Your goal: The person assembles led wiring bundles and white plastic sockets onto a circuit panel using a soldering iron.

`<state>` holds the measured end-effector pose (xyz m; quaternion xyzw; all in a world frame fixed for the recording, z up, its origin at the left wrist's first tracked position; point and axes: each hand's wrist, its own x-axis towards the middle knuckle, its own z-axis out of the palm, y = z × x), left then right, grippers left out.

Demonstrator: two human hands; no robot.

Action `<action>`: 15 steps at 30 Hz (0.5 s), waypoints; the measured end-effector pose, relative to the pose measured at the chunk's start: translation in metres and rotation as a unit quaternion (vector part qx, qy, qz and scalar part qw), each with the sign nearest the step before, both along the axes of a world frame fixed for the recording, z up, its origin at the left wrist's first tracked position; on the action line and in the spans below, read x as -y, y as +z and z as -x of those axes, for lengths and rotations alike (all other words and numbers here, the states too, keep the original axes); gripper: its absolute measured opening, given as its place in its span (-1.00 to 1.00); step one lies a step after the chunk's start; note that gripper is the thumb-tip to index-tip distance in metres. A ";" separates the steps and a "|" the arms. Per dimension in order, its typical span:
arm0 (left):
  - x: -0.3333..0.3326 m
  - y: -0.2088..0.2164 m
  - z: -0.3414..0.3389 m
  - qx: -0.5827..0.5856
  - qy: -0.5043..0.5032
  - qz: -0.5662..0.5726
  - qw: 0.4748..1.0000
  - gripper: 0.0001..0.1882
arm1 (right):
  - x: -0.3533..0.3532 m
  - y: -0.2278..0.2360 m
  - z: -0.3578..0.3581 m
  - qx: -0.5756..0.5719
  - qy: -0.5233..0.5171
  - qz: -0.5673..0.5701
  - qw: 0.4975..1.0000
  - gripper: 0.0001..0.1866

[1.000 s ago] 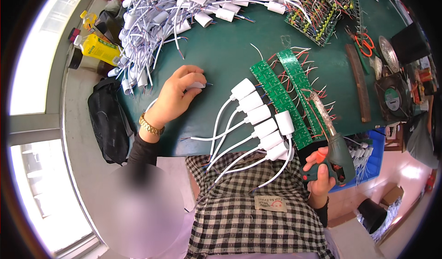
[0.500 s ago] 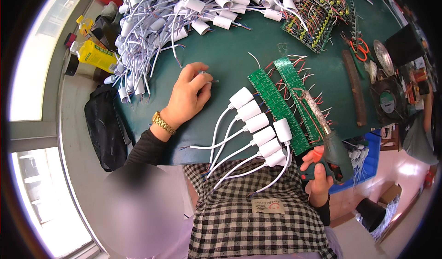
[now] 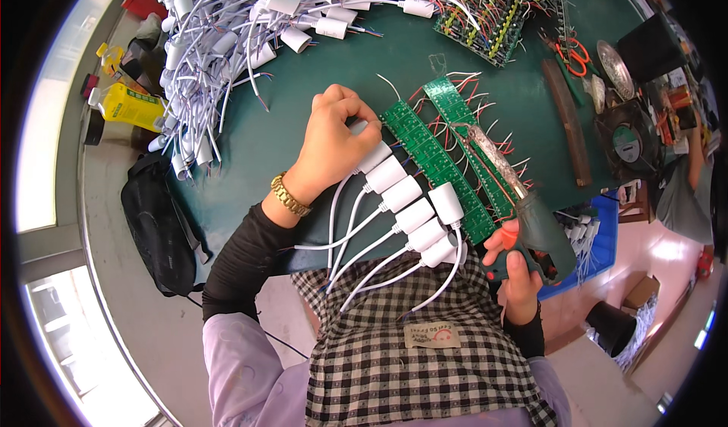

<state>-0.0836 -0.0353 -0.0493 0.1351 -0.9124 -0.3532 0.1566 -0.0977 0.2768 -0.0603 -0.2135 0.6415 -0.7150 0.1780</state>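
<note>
- Fingers of the left hand are curling closed around a white cylindrical plastic lamp socket, near the middle of the green desk.
- The right hand is gripping a dark green soldering gun, whose tip is lying over the long green circuit strips by the desk's near edge.
- Risk, judging from this: the gun's tip, being so close, could scorch the strips' thin wires if it slides.

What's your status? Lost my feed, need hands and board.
Left hand closed on a white socket beside the green circuit board. Right hand grips soldering gun, tip over board. Loose white sockets piled upper left.
</note>
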 end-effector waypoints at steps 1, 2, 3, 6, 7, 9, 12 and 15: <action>0.001 0.002 0.001 0.003 -0.002 -0.001 1.000 -0.93 | 0.001 0.000 0.001 0.000 0.004 0.000 1.000 -0.56; 0.004 0.003 0.004 0.031 -0.019 -0.032 0.999 -0.92 | 0.002 0.001 0.002 0.000 0.009 -0.001 1.000 -0.56; 0.006 0.004 0.005 0.059 -0.033 -0.062 0.996 -0.91 | 0.004 0.002 0.004 0.002 0.010 0.000 1.000 -0.56; 0.002 0.004 0.007 0.058 -0.040 -0.088 0.994 -0.90 | 0.011 0.007 0.007 0.006 0.021 0.012 1.000 -0.56; 0.002 0.002 0.007 0.060 -0.038 -0.087 0.994 -0.90 | 0.013 0.008 0.008 0.004 0.030 0.007 1.000 -0.56; 0.000 -0.001 0.008 0.052 -0.034 -0.040 0.997 -0.90 | 0.015 0.009 0.010 0.003 0.040 0.002 0.999 -0.56; -0.005 -0.002 0.006 0.042 -0.022 -0.031 0.998 -0.91 | 0.015 0.011 0.013 0.022 0.050 -0.001 0.998 -0.59; -0.001 -0.008 0.003 0.008 -0.054 -0.006 0.998 -0.90 | 0.017 0.012 0.015 0.026 0.049 0.002 0.998 -0.59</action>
